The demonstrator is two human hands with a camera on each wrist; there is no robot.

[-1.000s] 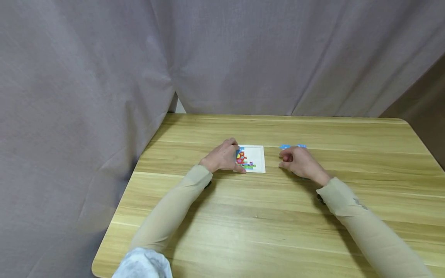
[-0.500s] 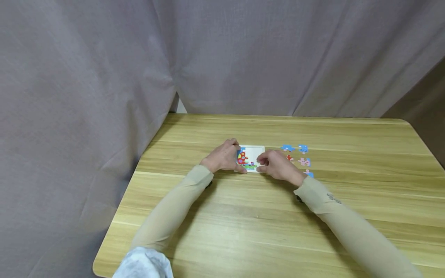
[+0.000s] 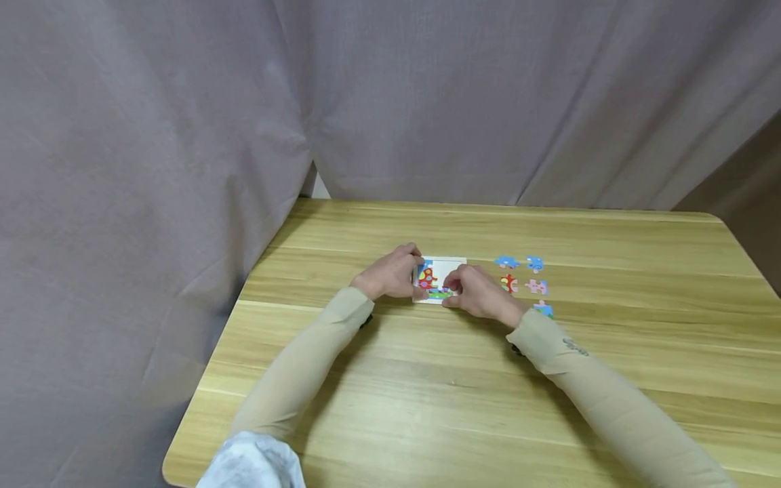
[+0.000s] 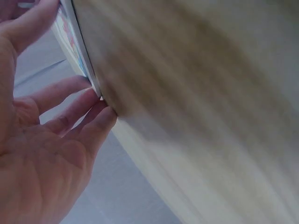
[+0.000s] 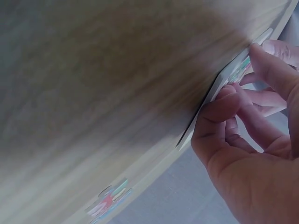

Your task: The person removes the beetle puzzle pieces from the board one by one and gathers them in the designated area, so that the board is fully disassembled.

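Note:
A small white puzzle tray (image 3: 449, 265) lies on the table, its left side and lower strip filled with pieces showing a red spotted shape, blue and green. My left hand (image 3: 393, 273) grips the tray's left side, fingers at the far edge and thumb at the near edge. In the left wrist view, several fingertips (image 4: 96, 91) meet the tray's rim. Over the lower right corner, my right hand (image 3: 482, 295) has its thumb and curled fingers together on a puzzle piece, mostly covered by them. The right wrist view shows those fingertips (image 5: 229, 91) right at the tray's surface.
Several loose puzzle pieces lie right of the tray: a blue one (image 3: 506, 261), another blue one (image 3: 535, 263), a red one (image 3: 508, 283), a pink one (image 3: 537, 287) and a blue-green one (image 3: 543, 310). A grey curtain (image 3: 427, 102) hangs behind the wooden table (image 3: 390, 407).
My right hand has moved left from the loose pieces to the tray's lower right corner, uncovering those pieces. The left hand has stayed on the tray, its thumb shifting slightly.

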